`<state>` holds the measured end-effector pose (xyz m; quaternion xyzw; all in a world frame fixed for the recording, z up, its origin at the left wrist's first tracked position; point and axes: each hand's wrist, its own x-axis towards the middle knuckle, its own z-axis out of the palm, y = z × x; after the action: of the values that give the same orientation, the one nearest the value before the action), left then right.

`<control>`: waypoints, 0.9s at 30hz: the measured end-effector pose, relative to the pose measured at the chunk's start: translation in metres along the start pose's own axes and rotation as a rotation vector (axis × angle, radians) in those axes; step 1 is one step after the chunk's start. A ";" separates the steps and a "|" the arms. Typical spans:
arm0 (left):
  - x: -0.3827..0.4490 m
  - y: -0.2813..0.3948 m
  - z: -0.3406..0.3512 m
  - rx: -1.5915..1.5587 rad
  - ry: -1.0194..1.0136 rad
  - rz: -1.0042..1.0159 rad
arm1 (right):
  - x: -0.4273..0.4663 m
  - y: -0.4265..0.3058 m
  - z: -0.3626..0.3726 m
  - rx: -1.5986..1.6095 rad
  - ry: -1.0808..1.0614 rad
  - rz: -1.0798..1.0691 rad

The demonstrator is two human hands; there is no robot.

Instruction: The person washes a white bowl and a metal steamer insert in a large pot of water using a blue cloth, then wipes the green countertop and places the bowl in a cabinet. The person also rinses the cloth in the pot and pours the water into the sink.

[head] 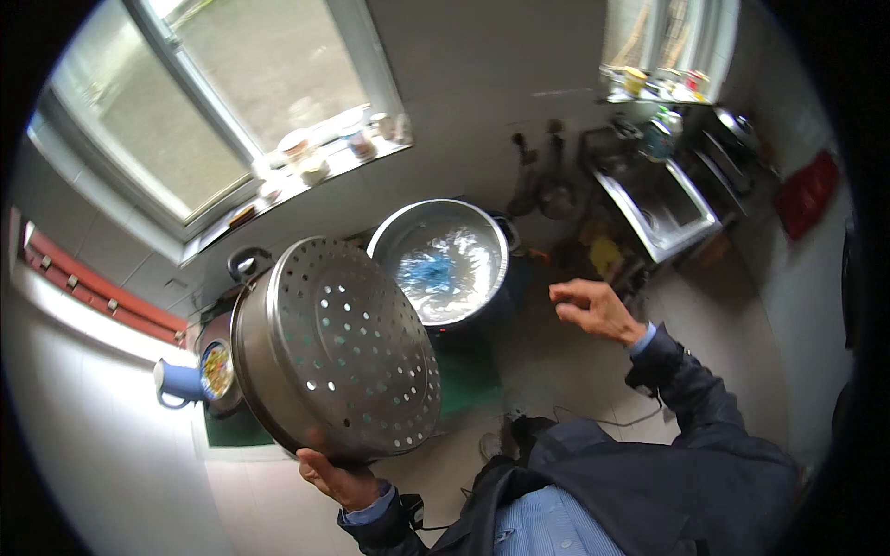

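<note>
My left hand [341, 479] grips the lower edge of a metal steamer tier [354, 347], tilted on its side so that its perforated bottom faces right. A dark loop handle [247, 264] shows at its far upper edge. Just beyond the tier stands a large round metal pot [504, 278] with rippled liquid [445, 267] in it, reflecting bluish and white light. To the right of the pot, my right hand [598, 309] hovers with nothing in it, fingers curled and thumb apart from them.
On the left, a plate of food [216, 370] sits beside a blue mug [177, 382]. Jars [295, 146] and cups line the window sill. Two ladles [556, 194] hang on the wall, left of a metal sink [650, 208]. A red object [806, 194] is at far right.
</note>
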<state>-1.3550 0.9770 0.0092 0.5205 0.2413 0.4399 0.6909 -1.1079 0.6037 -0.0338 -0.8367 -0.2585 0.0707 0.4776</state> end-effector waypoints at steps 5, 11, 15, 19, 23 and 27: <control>-0.035 -0.008 0.066 0.133 -0.474 -0.017 | -0.161 0.001 -0.044 0.247 0.170 0.455; -0.125 -0.039 0.201 0.306 -1.249 0.171 | -0.295 0.023 -0.120 0.527 0.568 0.520; -0.237 -0.081 0.285 0.258 -1.718 0.583 | -0.383 0.065 -0.171 0.721 0.765 0.504; -0.358 -0.118 0.359 0.261 -2.096 0.996 | -0.484 0.120 -0.221 0.759 1.032 0.514; -0.476 -0.155 0.433 0.135 -2.461 1.187 | -0.571 0.162 -0.269 0.817 1.272 0.602; -0.554 -0.183 0.498 -0.120 -2.729 1.256 | -0.623 0.195 -0.292 0.947 1.441 0.615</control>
<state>-1.1705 0.2356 -0.0600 0.5065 -0.8439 -0.1442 0.1023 -1.4633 -0.0105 -0.1205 -0.4272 0.3922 -0.2459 0.7767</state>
